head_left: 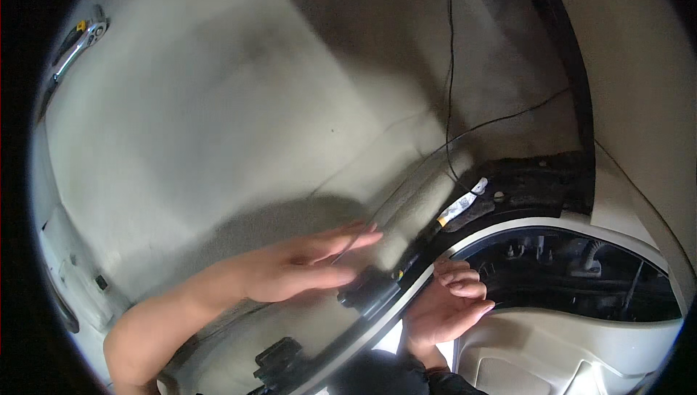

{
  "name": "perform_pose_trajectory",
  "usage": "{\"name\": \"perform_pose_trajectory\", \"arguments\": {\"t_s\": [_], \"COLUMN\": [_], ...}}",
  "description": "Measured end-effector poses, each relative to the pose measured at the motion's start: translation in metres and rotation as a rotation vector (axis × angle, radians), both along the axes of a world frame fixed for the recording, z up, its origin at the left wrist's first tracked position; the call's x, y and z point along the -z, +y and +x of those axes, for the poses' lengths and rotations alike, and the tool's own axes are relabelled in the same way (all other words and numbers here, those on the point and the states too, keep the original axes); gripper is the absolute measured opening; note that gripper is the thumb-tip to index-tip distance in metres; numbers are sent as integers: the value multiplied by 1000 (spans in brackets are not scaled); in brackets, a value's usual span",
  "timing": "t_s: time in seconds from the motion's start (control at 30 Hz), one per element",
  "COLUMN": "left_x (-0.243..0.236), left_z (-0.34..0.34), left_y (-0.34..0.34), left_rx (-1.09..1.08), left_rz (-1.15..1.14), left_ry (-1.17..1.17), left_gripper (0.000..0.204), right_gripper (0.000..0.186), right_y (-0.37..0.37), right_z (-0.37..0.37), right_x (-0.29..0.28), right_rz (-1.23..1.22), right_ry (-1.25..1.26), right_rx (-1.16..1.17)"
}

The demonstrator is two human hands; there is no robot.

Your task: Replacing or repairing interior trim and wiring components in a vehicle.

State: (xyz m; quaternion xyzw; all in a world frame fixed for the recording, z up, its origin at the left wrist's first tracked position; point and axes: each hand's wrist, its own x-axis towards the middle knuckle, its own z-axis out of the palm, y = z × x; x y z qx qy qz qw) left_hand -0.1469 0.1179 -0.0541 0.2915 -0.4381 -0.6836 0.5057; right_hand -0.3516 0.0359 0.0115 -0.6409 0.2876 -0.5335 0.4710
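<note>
My left hand [308,261] reaches in from the lower left over a grey-beige headliner [181,90]. Its thumb and fingers are stretched out and apart beside a black trim clip [369,290]. A thin dark wire [414,171] runs down across its fingers; no grip on the wire shows. My right hand [446,300] is beside the pale door-frame seal [406,304], palm up. Its fingers are curled, and anything inside them is hidden. Above it, a white-wrapped piece with an orange end [463,202] lies on the dark frame by the wire.
A second black wire [451,39] hangs from the top and crosses the thin one. A beige door panel [566,344] with a dark window [559,271] lies at lower right. Another black clip [278,360] sits lower on the frame. A ratchet wrench [83,45] is at the far left.
</note>
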Motion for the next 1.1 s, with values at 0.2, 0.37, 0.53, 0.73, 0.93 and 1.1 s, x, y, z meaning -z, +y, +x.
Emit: {"name": "perform_pose_trajectory", "arguments": {"t_s": [0.2, 0.37, 0.53, 0.73, 0.93, 1.1], "left_x": [5, 1, -22, -46, -41, -57], "left_z": [-23, -35, -37, 11, 8, 5], "left_y": [-68, -80, -76, -28, 59, 79], "left_rx": [-104, -143, -106, 113, 6, -85], "left_rz": [-33, -103, 3, 361, 318, 440], "left_ry": [-336, -548, -678, -627, -658, -738], "left_gripper": [81, 83, 84, 74, 88, 73], "right_gripper": [53, 50, 49, 49, 54, 55], "right_y": [-12, -14, -15, -15, -13, -19], "right_z": [-16, -7, -10, -7, 1, -2], "right_x": [6, -1, -5, 1, 3, 7], "right_rz": [138, 131, 156, 91, 21, -57], "right_ry": [-202, -252, -221, -89, -40, 25], "right_rx": [-119, -99, -110, -124, -91, -17]}}
